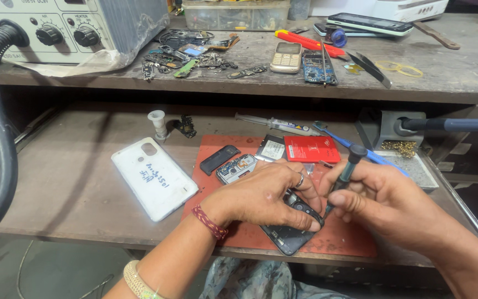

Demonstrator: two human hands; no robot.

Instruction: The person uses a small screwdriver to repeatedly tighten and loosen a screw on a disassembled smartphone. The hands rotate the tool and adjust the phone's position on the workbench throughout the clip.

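My left hand (269, 194) presses down on an opened black phone (290, 237) lying on a red work mat (349, 241). My right hand (380, 199) grips a dark screwdriver (345, 174), its tip down at the phone's upper end next to my left fingertips. A ring sits on one left finger and a red thread band on that wrist. Most of the phone is hidden under my left hand.
A white phone back cover (153, 177) lies left of the mat. A black part (219, 159), a small board (236, 168), a red battery (311, 149), a syringe (275, 124) and a blue tool (360, 150) lie behind. Upper shelf holds a rework station (56, 27), a keypad phone (286, 57), circuit scraps.
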